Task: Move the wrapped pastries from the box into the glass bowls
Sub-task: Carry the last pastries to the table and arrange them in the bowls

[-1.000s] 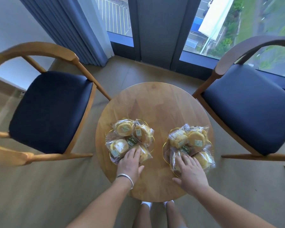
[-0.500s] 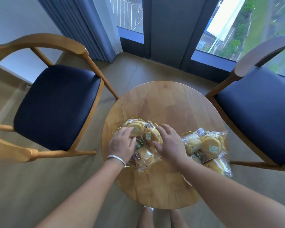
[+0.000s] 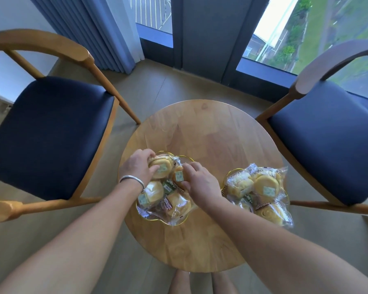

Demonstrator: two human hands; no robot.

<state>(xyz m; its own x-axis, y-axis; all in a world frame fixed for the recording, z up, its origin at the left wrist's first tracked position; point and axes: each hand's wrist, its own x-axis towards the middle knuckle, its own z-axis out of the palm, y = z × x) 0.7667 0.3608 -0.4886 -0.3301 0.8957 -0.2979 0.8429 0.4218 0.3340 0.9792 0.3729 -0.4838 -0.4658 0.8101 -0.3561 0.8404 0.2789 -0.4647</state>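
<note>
Navy seat: a wooden chair [image 3: 49,132] stands left of the round wooden surface [image 3: 202,132].
Left grip: my left hand [image 3: 137,169] curls over the far wrapped pastry [image 3: 160,167] in the left glass bowl [image 3: 187,159] — fingers round its edge.
Right grip: my right hand [image 3: 200,182] pinches the neighbouring pastry [image 3: 177,177] in that same bowl.
Right bowl [image 3: 228,177]: piled with wrapped pastries [image 3: 263,184] — untouched, near the second chair [image 3: 327,145].
</note>
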